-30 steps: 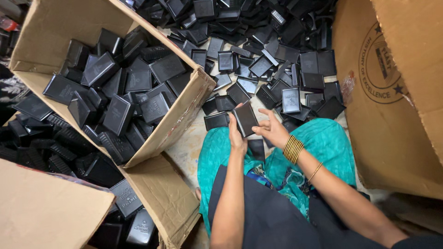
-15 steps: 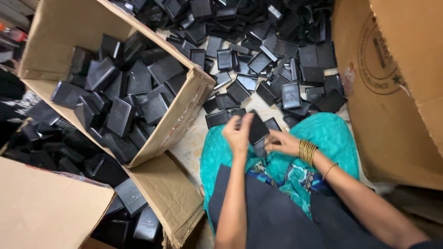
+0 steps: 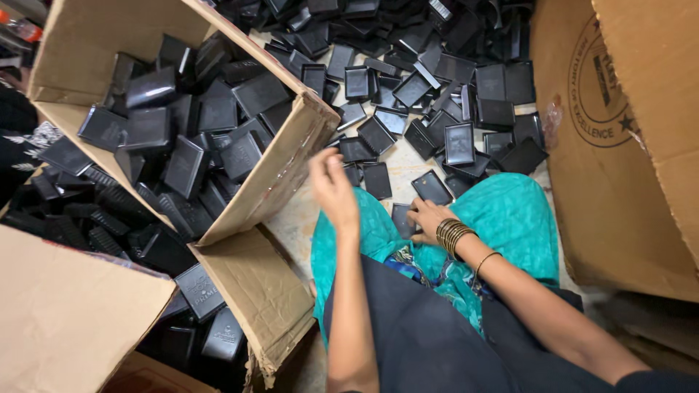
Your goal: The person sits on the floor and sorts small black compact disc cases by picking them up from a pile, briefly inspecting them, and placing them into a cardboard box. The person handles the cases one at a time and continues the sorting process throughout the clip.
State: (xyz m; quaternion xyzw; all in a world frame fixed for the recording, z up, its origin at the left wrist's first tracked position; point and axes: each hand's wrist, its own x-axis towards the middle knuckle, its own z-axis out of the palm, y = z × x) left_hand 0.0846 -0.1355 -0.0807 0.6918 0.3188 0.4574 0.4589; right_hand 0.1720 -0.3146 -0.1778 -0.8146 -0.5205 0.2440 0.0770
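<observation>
- Our left hand (image 3: 333,188) is raised near the front corner of the open box (image 3: 273,185), fingers loosely apart, and it holds nothing that we can see.
- Our right hand (image 3: 428,218), with gold bangles (image 3: 451,234) on the wrist, rests on a black tray (image 3: 402,218) lying on our teal lap (image 3: 510,218); we cannot tell if the fingers grip it.
- The two hands are apart.
- More black trays (image 3: 459,142) lie on the floor ahead, and many fill the box.
</observation>
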